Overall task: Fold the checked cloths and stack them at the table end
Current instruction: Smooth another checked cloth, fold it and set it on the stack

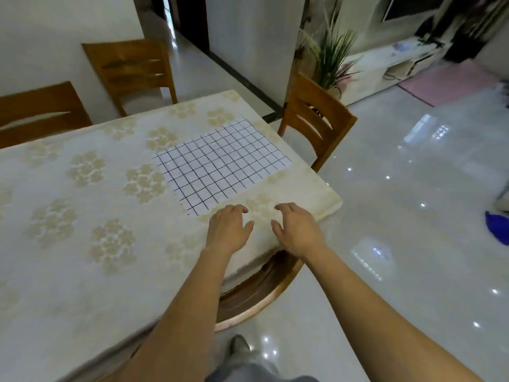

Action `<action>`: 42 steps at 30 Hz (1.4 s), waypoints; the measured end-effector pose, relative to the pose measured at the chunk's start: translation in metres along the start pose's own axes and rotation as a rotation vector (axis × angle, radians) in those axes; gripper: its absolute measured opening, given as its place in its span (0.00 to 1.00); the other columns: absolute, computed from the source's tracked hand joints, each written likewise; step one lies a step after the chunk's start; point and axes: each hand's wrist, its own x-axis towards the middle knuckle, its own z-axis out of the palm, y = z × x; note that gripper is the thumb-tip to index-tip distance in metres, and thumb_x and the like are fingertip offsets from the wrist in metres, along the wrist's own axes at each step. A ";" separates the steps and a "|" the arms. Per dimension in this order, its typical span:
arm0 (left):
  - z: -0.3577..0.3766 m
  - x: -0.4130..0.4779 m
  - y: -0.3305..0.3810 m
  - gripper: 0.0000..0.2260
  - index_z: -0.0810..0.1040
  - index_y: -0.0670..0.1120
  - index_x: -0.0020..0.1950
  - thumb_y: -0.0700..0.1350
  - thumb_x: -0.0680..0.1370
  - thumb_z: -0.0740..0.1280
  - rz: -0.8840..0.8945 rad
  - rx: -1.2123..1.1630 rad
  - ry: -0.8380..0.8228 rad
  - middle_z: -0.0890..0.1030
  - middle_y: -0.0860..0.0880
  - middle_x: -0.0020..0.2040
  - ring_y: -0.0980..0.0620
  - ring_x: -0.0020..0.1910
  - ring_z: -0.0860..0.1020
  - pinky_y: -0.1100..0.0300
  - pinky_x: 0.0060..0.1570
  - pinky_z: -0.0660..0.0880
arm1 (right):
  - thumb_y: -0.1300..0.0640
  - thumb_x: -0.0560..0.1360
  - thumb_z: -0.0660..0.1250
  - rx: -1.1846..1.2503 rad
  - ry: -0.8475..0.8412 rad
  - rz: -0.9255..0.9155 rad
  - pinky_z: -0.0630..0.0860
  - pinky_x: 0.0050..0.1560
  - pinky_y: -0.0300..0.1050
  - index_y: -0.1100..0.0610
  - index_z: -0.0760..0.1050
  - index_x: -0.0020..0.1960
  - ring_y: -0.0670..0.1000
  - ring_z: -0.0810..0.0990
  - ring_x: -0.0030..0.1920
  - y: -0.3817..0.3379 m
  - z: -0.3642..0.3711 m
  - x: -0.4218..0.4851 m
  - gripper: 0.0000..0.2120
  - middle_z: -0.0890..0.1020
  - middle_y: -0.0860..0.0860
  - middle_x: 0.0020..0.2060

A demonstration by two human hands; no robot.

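Observation:
A white cloth with a black check pattern (220, 164) lies flat on the table (82, 216), near its right end. My left hand (230, 227) hovers just below the cloth's near corner, palm down, fingers apart and empty. My right hand (296, 228) is beside it over the table's right edge, also palm down with fingers spread and holding nothing. Neither hand touches the checked cloth.
The table carries a cream tablecloth with a flower print. Wooden chairs stand at the far left (41, 111), the far side (132, 70), the right end (316, 119) and tucked under the near edge (261, 288). Glossy floor lies to the right.

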 end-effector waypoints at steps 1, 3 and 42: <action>-0.001 0.011 0.008 0.20 0.73 0.49 0.71 0.55 0.82 0.63 -0.001 -0.008 0.004 0.76 0.46 0.69 0.44 0.68 0.74 0.49 0.68 0.69 | 0.47 0.82 0.60 0.020 0.001 0.009 0.70 0.67 0.48 0.55 0.69 0.73 0.55 0.76 0.64 0.009 -0.005 0.009 0.22 0.75 0.53 0.68; -0.003 0.027 0.021 0.20 0.73 0.49 0.71 0.55 0.82 0.63 -0.016 -0.011 0.017 0.76 0.46 0.69 0.44 0.67 0.74 0.49 0.68 0.69 | 0.47 0.82 0.60 0.059 0.000 0.013 0.72 0.66 0.48 0.54 0.69 0.72 0.54 0.77 0.62 0.025 -0.012 0.025 0.21 0.76 0.53 0.67; 0.078 0.326 0.176 0.20 0.73 0.48 0.70 0.55 0.81 0.64 -0.614 -0.235 0.129 0.75 0.45 0.68 0.43 0.66 0.73 0.50 0.61 0.72 | 0.51 0.83 0.60 0.041 -0.372 -0.147 0.71 0.64 0.44 0.55 0.75 0.64 0.48 0.75 0.53 0.252 -0.060 0.362 0.13 0.77 0.49 0.49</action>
